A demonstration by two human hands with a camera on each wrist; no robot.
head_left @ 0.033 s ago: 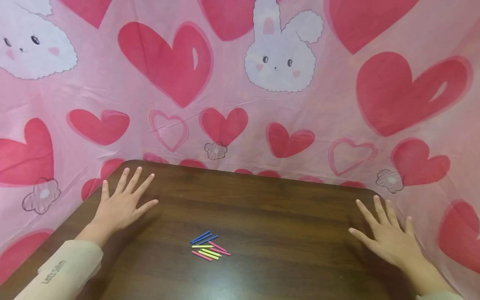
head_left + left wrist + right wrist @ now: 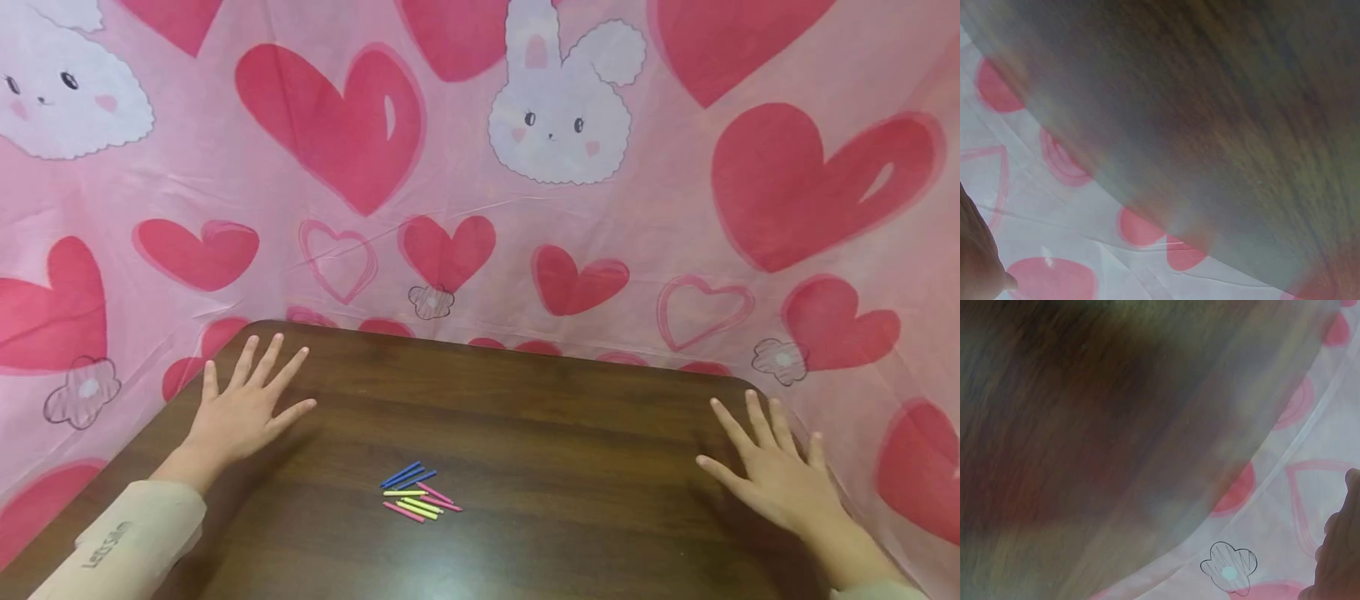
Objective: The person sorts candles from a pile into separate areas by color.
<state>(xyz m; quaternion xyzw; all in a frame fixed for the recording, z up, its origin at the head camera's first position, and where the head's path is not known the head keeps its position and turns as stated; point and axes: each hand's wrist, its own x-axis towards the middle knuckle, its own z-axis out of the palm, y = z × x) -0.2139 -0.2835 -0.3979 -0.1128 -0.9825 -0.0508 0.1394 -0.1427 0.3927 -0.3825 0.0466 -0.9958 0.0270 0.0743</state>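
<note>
My left hand (image 2: 238, 417) is spread over the left side of the dark wooden table (image 2: 540, 450), fingers straight and apart, holding nothing. On the right side my right hand (image 2: 783, 479) is spread the same way, also holding nothing. Between them, nearer the left hand, lies a small loose pile of thin coloured sticks: blue sticks (image 2: 408, 475) at the back, yellow sticks (image 2: 418, 507) in the middle, and pink sticks (image 2: 403, 512) around these. Only an edge of the left hand (image 2: 982, 250) shows in the left wrist view, and an edge of the right hand (image 2: 1338, 550) in the right wrist view.
A pink cloth (image 2: 465, 183) printed with hearts, rabbits and flowers hangs behind the table and along both sides. The table's rounded far corners meet it closely. A pale sleeve (image 2: 127, 533) with dark lettering covers the left forearm.
</note>
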